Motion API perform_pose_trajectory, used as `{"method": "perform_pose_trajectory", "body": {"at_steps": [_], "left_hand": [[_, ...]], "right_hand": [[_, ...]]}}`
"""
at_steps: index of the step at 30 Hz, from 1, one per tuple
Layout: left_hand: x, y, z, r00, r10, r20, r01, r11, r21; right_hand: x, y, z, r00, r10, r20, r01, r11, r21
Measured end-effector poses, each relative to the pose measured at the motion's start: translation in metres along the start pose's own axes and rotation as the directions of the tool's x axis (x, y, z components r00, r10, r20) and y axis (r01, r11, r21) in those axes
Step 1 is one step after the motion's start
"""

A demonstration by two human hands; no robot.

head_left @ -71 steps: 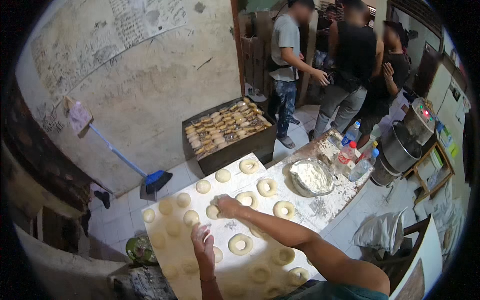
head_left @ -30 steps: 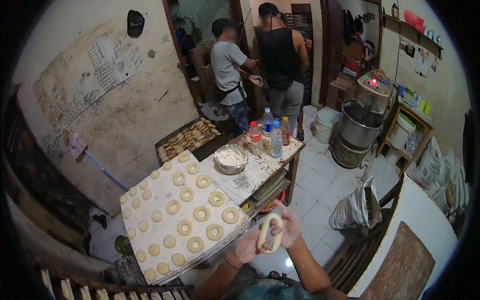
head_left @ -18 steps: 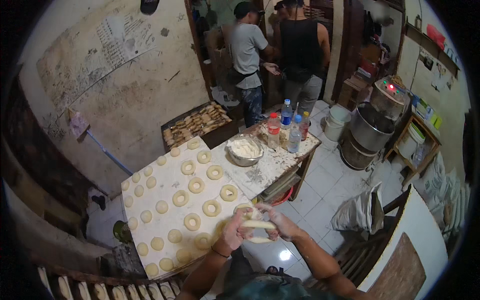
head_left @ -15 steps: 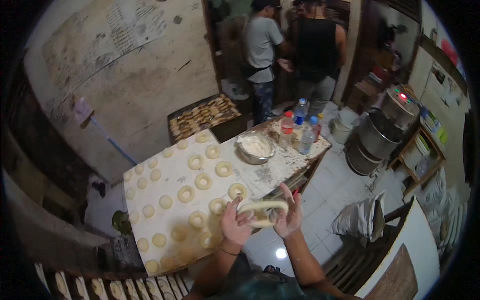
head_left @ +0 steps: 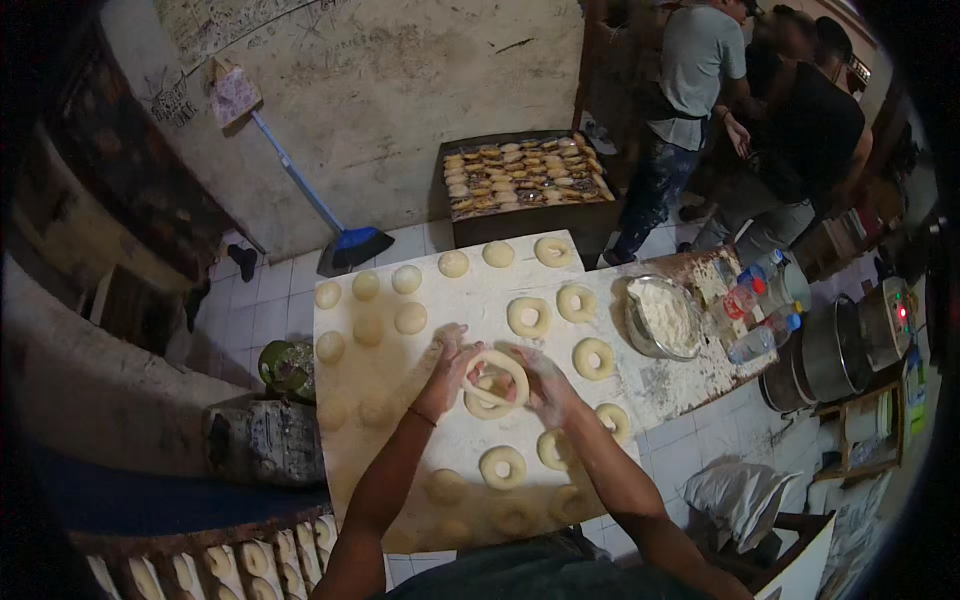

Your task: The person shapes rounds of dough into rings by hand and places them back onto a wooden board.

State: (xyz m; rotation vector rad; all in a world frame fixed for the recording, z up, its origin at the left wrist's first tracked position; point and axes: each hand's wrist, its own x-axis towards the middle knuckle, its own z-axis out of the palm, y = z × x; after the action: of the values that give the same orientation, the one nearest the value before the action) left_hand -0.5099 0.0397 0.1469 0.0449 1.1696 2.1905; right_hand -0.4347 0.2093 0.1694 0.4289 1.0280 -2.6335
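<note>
A pale raw dough ring (head_left: 500, 357) is held up above the floured board (head_left: 425, 280), stretched between my two hands. My left hand (head_left: 446, 380) has its fingers bent round the ring's left side. On the other side my right hand (head_left: 546, 388) grips it, the fingers partly hidden behind the dough. Directly below, another dough ring (head_left: 484, 409) lies on the board, partly covered. Several more rings, such as one dough ring (head_left: 529, 317), rest to the right, and round dough balls (head_left: 410, 318) sit to the left.
A metal bowl of flour (head_left: 662, 318) and several plastic bottles (head_left: 752, 347) stand at the right. Behind the board is a dark tray of browned pastries (head_left: 525, 175). A blue broom (head_left: 350, 245) leans on the wall. Filled trays (head_left: 215, 565) lie lower left; other people stand at the back right.
My hands have carried the dough ring leftward from beyond the board's right edge to over its middle. The view has turned, and the people at the back now appear farther right.
</note>
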Motion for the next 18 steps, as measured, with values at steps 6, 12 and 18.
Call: {"method": "perform_pose_trajectory", "body": {"at_steps": [6,12,18], "left_hand": [[0.065,0.005,-0.044,0.957,0.289,-0.024,-0.188,0.682,0.707],[0.026,0.033,-0.025,0.867,0.374,0.331,-0.204,-0.34,0.918],[0.03,0.013,-0.033,0.844,0.2,0.498,-0.362,-0.473,0.803]], "right_hand": [[0.11,0.002,-0.027,0.947,-0.3,-0.115,0.152,0.733,-0.664],[0.134,-0.072,-0.017,0.838,-0.545,0.019,0.215,0.298,-0.93],[0.239,-0.1,-0.045,0.849,-0.456,0.268,0.081,-0.389,-0.918]]}}
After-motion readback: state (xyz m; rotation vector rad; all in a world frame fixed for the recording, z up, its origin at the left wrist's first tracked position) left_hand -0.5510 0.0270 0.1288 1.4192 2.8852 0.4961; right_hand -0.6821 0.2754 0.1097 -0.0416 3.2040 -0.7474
